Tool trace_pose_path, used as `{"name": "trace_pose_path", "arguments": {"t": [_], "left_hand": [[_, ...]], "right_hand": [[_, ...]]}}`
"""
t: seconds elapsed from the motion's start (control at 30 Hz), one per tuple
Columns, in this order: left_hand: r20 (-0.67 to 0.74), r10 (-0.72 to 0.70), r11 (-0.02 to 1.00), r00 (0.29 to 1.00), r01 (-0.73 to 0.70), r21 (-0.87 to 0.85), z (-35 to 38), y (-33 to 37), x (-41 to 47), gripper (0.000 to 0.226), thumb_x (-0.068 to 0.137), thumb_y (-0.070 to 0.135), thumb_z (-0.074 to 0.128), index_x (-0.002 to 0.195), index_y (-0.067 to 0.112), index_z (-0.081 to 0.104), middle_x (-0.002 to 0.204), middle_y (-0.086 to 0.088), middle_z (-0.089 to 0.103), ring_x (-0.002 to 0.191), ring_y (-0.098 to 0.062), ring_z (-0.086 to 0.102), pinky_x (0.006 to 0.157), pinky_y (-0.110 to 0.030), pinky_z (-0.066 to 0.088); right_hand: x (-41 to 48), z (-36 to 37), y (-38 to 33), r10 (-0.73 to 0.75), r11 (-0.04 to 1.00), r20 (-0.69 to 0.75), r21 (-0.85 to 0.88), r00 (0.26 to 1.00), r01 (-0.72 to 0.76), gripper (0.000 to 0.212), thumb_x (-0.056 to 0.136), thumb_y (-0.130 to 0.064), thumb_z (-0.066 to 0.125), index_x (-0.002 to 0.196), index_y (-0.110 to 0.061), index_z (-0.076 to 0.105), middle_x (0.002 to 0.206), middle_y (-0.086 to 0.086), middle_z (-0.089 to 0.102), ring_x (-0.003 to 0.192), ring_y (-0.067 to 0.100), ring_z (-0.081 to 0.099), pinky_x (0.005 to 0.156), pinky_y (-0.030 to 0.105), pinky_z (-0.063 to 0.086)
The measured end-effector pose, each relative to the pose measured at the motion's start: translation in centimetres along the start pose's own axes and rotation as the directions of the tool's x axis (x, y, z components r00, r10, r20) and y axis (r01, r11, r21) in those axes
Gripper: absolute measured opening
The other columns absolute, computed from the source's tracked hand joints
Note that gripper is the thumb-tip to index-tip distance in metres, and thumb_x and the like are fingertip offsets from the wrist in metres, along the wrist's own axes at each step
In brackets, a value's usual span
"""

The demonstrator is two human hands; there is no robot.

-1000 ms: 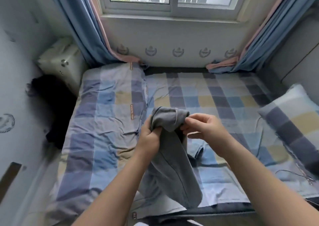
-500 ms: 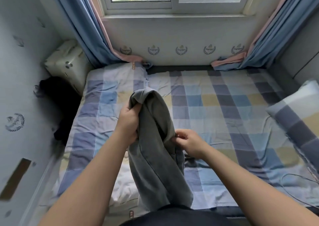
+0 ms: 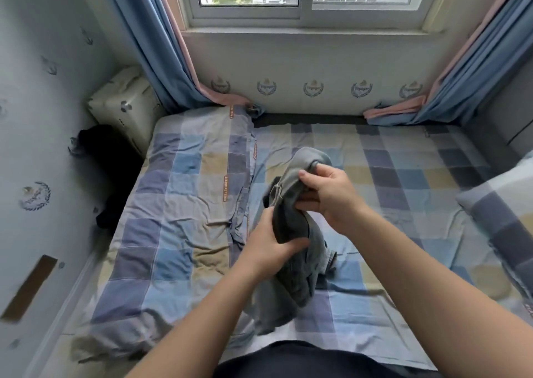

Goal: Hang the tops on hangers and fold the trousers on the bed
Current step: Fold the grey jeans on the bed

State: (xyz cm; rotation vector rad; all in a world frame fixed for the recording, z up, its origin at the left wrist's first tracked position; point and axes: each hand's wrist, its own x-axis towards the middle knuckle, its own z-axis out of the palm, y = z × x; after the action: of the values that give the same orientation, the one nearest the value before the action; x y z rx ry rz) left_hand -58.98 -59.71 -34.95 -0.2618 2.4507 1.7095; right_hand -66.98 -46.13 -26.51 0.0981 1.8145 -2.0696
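Observation:
A grey pair of trousers [image 3: 291, 279] hangs bunched above the checked bed [image 3: 187, 204], its lower part trailing down to the sheet near the bed's front edge. My right hand [image 3: 326, 193] grips the upper bunch of the fabric, fingers curled round it. My left hand [image 3: 268, 248] holds the cloth lower down, thumb across the front. The trousers' legs and waistband cannot be told apart in the bundle. No hanger and no top is clearly in view.
A checked pillow [image 3: 501, 219] lies at the right edge. A cream case [image 3: 124, 106] stands in the far left corner, with dark clothing [image 3: 112, 181] piled beside the bed. Blue curtains [image 3: 155, 49] hang either side of the window. A folded quilt [image 3: 202, 158] covers the bed's left half.
My right hand moved up from the trousers' lower side to grip the top bunch. My left hand slid down from the top to the middle of the fabric. The camera view shifted right.

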Motion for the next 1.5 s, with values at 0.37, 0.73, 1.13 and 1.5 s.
{"name": "trace_pose_path", "arguments": {"t": [0.37,0.73,1.13,1.5], "left_hand": [[-0.278,-0.175,0.871,0.944,0.017,-0.49,-1.6,5.0,3.3,0.007,0.099,0.021,0.065,0.097,0.016,0.07,0.087,0.0,0.078,0.09,-0.023,0.075,0.077,-0.038,0.06],[-0.032,-0.485,0.501,0.874,0.248,-0.829,-2.3,4.9,5.0,0.033,0.104,0.023,0.056,0.126,-0.001,0.06,0.114,-0.02,0.071,0.092,-0.029,0.073,0.072,-0.041,0.062],[0.283,0.092,0.982,0.955,-0.041,-0.182,-3.5,3.6,0.8,0.067,0.073,0.031,0.085,0.134,0.032,0.056,0.123,0.018,0.069,0.118,-0.001,0.063,0.089,-0.021,0.054],[-0.172,0.241,0.97,0.955,-0.233,0.064,-0.8,4.6,2.3,0.017,0.078,0.015,0.047,0.073,0.031,0.053,0.064,0.014,0.055,0.065,-0.013,0.052,0.062,-0.037,0.043]], "right_hand": [[-1.9,-5.0,2.1,-0.097,0.92,0.147,-0.364,0.984,0.145,0.063,0.082,-0.038,0.079,0.137,-0.03,0.049,0.135,-0.005,0.058,0.12,0.009,0.059,0.1,0.028,0.049],[-4.0,-3.9,11.1,-0.179,0.727,0.056,-0.665,0.982,0.171,0.041,0.077,-0.029,0.061,0.117,-0.036,0.062,0.109,-0.009,0.068,0.103,0.014,0.063,0.091,0.035,0.051],[0.2,-3.2,1.2,-0.332,0.727,0.009,-0.635,0.943,0.261,0.024,0.079,-0.023,0.084,0.086,-0.013,0.063,0.073,-0.002,0.063,0.066,0.013,0.057,0.062,0.029,0.047],[-0.8,-4.5,-3.5,0.007,0.691,0.266,-0.698,0.964,0.188,0.037,0.079,0.009,0.065,0.107,-0.014,0.067,0.085,0.003,0.062,0.073,0.014,0.057,0.066,0.025,0.048]]}}
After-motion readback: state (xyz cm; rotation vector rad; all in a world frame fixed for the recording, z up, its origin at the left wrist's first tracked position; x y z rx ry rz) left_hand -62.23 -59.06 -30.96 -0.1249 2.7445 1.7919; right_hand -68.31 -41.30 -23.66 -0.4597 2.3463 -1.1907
